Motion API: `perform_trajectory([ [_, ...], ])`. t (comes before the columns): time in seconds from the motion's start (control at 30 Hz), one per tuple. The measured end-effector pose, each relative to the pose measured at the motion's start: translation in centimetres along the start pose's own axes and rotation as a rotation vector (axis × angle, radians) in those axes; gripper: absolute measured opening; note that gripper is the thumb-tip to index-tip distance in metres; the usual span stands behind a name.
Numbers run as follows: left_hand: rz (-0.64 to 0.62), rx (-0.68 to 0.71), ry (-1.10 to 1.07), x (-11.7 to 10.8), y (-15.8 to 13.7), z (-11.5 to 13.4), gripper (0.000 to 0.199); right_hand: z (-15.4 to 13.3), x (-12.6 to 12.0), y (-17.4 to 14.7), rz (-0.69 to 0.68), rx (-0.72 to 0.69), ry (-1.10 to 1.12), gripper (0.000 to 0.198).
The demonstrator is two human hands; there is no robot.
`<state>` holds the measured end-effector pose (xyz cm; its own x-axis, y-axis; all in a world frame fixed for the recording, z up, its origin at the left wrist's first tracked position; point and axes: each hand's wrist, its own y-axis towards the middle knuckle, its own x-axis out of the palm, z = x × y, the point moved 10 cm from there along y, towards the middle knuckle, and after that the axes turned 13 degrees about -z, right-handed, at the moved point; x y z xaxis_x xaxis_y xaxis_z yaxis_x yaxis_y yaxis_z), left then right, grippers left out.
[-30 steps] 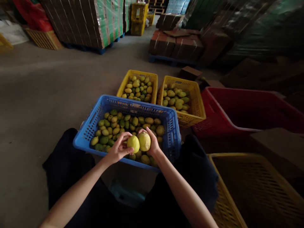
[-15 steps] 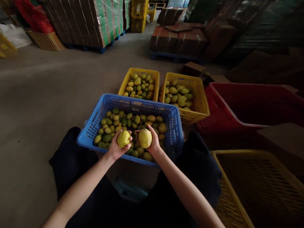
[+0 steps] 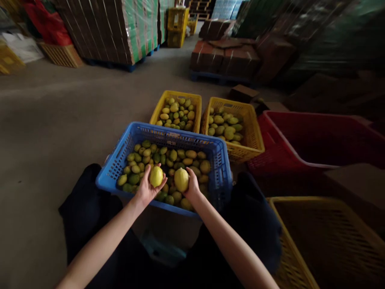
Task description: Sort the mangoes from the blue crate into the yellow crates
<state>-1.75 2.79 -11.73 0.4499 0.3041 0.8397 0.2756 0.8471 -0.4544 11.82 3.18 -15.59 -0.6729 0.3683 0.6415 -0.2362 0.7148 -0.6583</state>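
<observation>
Over the blue crate (image 3: 104, 176) I hold a lemon in each hand. My left hand (image 3: 146, 192) cups a yellow lemon (image 3: 156, 176) from below, its fingers curled loosely around it. A larger, paler yellow lemon (image 3: 181, 180) is in my right hand (image 3: 194, 188), gripped from its right side; some of those fingers are hidden behind the fruit. Beneath both hands, many green and yellow lemons (image 3: 146, 152) lie loose in the crate, which sits between my knees.
Beyond the blue crate stand a left yellow crate (image 3: 156, 107) and a right yellow crate (image 3: 255, 128), both holding lemons. To the right are a red crate (image 3: 267, 148) and a nearer yellow crate (image 3: 296, 245). Wrapped pallet stacks (image 3: 99, 32) and flat cartons (image 3: 224, 56) stand farther back.
Both lemons have been turned in my hands and show different sides. My left fingers have loosened and spread a little. The whole scene sits slightly lower in view.
</observation>
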Motion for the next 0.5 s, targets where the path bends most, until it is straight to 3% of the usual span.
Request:
perform_trajectory([
  [0.1, 0.072, 0.048, -0.037, -0.8, -0.1, 0.7, 0.022, -0.7, -0.5, -0.3, 0.057, -0.049, 0.004, 0.023],
  [0.23, 0.139, 0.028, -0.063, -2.0, 0.3, 0.4, 0.029, -0.1, -0.3, 0.0, 0.047, 0.005, 0.019, 0.023],
  [0.5, 0.144, -0.063, 0.032, -2.0, 0.2, -0.7, 0.029, 0.2, 0.7, 0.1, -0.011, -0.019, 0.029, 0.028],
])
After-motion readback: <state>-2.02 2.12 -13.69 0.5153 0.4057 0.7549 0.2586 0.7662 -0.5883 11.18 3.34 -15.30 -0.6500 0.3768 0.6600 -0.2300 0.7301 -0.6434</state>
